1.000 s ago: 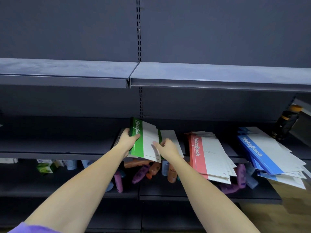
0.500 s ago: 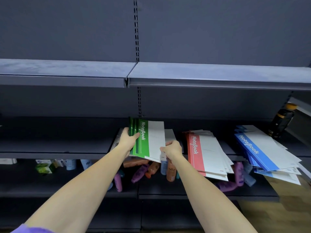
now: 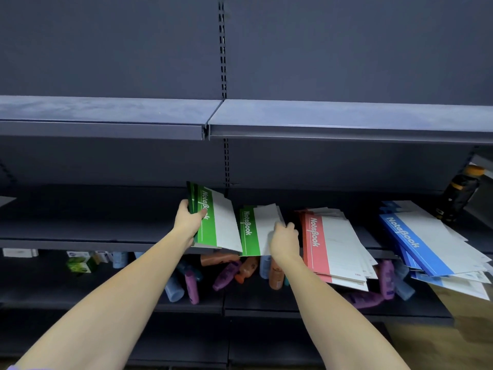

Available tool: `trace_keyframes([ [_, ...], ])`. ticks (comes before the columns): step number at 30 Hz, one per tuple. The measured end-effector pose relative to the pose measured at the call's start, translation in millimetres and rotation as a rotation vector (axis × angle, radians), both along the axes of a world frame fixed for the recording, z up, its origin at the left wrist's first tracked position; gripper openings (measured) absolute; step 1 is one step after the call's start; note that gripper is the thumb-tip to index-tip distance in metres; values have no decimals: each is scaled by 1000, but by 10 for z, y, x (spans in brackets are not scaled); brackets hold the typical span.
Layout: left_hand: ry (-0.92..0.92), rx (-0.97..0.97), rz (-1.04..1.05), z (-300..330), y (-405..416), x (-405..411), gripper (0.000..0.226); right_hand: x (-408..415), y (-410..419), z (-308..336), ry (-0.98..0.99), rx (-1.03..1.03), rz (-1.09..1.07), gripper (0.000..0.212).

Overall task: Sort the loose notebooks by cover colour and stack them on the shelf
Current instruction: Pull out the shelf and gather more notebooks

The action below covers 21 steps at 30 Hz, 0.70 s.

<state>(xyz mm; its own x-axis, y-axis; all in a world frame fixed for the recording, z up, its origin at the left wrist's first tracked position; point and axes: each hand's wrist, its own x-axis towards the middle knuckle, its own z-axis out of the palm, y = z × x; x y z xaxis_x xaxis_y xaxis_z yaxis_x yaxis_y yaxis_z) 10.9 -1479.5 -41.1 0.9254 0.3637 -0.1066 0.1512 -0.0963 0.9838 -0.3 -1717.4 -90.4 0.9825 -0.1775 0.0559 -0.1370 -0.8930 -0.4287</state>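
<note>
Since a moment ago the green bundle has tilted up and left, uncovering 1 more green notebook lying flat on the shelf. Left hand grips the bundle at its spine edge, thumb on the cover. Right hand curls over that flat notebook's right edge; whether it pinches it I cannot tell. These look thin, light and floppy, with slick covers, so holding near the spine seems wisest. Red stack lies just right of the right hand, blue stack beyond.
</note>
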Motion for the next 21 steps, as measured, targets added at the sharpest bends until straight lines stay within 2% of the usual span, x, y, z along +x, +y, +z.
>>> trace_keyframes([
  [6,13,-30,-20,11,-18,38,32,-16,86,21,55,-236,-15,36],
  [9,15,-51,-44,10,-106,40,39,20,98,63,44,-232,3,31],
  [10,20,-51,-56,14,-146,36,36,35,111,77,26,-147,33,27],
  [12,29,-50,-82,12,-226,42,33,35,166,132,57,224,85,26],
  [14,35,-38,-118,21,-322,39,30,38,225,172,159,572,64,36],
  [17,34,-14,-145,18,-430,52,28,35,230,159,217,729,-23,47],
  [21,45,98,-207,-58,-479,85,53,10,126,152,157,722,-116,37],
])
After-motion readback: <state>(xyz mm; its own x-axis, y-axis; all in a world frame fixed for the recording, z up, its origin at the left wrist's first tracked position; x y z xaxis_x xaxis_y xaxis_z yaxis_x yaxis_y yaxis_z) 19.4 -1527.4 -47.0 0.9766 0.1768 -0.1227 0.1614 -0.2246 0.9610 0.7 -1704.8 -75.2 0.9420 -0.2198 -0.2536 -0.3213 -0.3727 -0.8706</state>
